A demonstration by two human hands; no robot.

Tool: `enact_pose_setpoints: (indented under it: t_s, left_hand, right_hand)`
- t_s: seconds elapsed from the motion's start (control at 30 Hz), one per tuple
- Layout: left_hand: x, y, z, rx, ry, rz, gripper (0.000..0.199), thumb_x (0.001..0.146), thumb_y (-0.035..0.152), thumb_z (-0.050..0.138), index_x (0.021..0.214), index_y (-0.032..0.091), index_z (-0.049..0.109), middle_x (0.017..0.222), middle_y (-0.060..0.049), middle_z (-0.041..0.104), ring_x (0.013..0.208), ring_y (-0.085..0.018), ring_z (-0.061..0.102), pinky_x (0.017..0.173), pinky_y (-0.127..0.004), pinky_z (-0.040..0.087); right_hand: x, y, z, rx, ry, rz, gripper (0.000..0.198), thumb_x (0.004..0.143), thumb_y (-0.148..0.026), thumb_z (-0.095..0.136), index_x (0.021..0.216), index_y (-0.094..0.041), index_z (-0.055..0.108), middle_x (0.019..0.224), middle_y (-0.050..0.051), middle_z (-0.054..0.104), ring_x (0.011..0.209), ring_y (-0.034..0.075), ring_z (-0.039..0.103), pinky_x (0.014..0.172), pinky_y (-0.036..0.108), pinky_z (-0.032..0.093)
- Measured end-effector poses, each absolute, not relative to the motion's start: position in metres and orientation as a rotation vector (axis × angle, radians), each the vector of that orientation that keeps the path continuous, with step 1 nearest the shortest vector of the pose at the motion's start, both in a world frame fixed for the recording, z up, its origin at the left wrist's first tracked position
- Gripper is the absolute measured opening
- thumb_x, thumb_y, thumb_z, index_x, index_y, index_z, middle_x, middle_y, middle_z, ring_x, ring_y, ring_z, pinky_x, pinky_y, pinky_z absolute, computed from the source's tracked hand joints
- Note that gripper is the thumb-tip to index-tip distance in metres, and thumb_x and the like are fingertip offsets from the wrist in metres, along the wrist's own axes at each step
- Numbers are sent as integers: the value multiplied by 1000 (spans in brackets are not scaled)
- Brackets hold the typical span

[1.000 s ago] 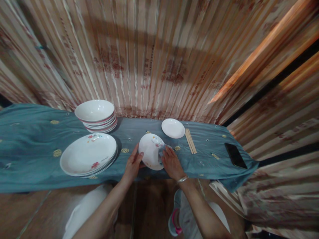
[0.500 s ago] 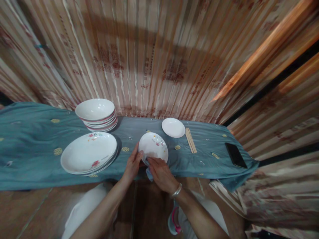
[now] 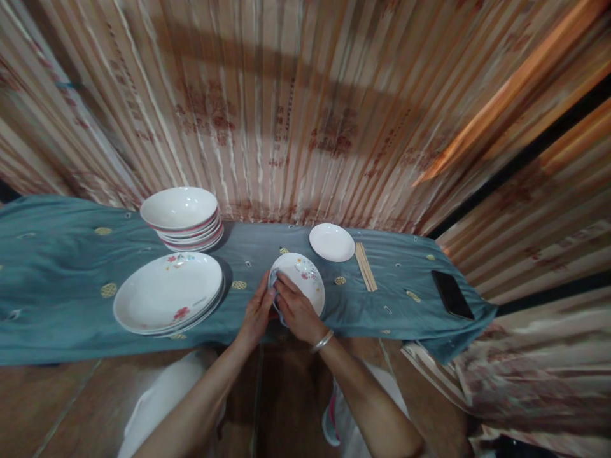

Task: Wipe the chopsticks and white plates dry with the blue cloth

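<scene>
A small white plate (image 3: 312, 287) with a floral print is held up near the table's front edge, its face tilted toward me. My left hand (image 3: 256, 312) grips its left rim, thumb on top and the other fingers hidden underneath. Pressed against the left part of the plate is a light blue cloth (image 3: 273, 278), held under the fingers of my right hand (image 3: 298, 310). A silver bangle circles the right wrist. Behind this plate, a plain white plate (image 3: 332, 242) lies on the tablecloth.
Left of my hands stand a stack of large floral oval plates (image 3: 167, 292) and, behind it, a stack of white bowls (image 3: 180, 208). Chopsticks (image 3: 366, 267) lie right of the plain plate. A black phone (image 3: 452, 294) rests on the teal tablecloth (image 3: 267, 235). A patterned curtain (image 3: 305, 127) hangs behind.
My right hand has moved the cloth up and left across the plate, from its lower edge to its left side. The left hand keeps its grip on the rim.
</scene>
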State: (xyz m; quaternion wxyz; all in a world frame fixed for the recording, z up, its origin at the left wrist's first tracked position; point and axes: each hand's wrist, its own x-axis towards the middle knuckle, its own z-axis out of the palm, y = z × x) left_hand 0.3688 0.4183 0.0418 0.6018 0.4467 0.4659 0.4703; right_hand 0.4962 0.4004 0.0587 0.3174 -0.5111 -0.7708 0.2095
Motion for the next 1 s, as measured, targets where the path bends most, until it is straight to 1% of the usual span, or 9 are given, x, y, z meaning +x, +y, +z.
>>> enact_pose_setpoints:
  t_s: [0.1,0.17,0.23,0.33,0.53,0.63,0.8,0.9,1.0]
  left_hand:
    - [369,417,44,951,1065,1071,63,80,40,60,139,25,44,147,-5,41,125,-31,49,79,-37,58]
    - [369,416,46,902,1051,1072,64,80,39,62,139,25,43,147,-6,41,119,-31,54,70,-36,60]
    - [370,415,48,874,1033,1079,64,79,38,63,139,24,44,147,-6,41,113,-30,58,66,-34,60]
    - [370,414,51,857,1013,1080,64,80,37,62,140,23,43,145,-8,43,107,-29,60,63,-34,61]
    - [369,414,53,855,1011,1090,66,78,37,64,139,22,45,145,-8,43,110,-30,59,63,-35,61]
    - [369,413,54,872,1015,1095,65,78,39,64,139,22,45,145,-8,44,111,-30,58,62,-34,61]
    - [370,415,52,898,1020,1106,65,78,41,63,138,22,46,144,-8,45,112,-31,57,60,-32,60]
    - [370,416,49,911,1026,1108,65,79,42,63,138,22,46,144,-9,45,109,-30,59,60,-32,60]
    - [370,417,50,896,1038,1099,64,80,42,62,138,23,46,143,-8,46,107,-29,60,62,-34,61]
  right_hand:
    - [502,413,49,-1409,-2028,445,47,94,-22,35,138,-6,43,148,18,35,139,24,31,115,44,29]
    - [506,420,41,-1441,-2011,365,47,94,-21,34,138,-7,43,147,18,36,138,25,32,114,46,30]
    - [511,426,35,-1475,-1987,300,47,94,-21,33,138,-9,44,146,17,39,138,25,33,114,48,30]
    - [518,430,29,-1550,-1968,239,46,94,-22,33,136,-7,45,144,19,41,136,27,35,112,50,32]
    - [535,420,25,-1665,-2019,208,46,93,-20,34,133,-1,47,139,24,46,132,28,42,109,47,37]
    - [542,410,23,-1685,-2068,233,46,93,-20,35,134,-4,46,137,23,48,130,27,45,108,49,39]
    - [551,391,23,-1693,-2134,336,47,93,-25,39,138,-9,43,142,20,44,132,28,42,108,50,38]
    - [551,381,29,-1656,-2140,415,46,95,-27,38,139,-12,43,142,19,44,134,27,40,108,50,37]
    - [546,371,38,-1606,-2125,476,45,95,-25,38,137,-12,45,140,20,46,133,27,40,109,52,36]
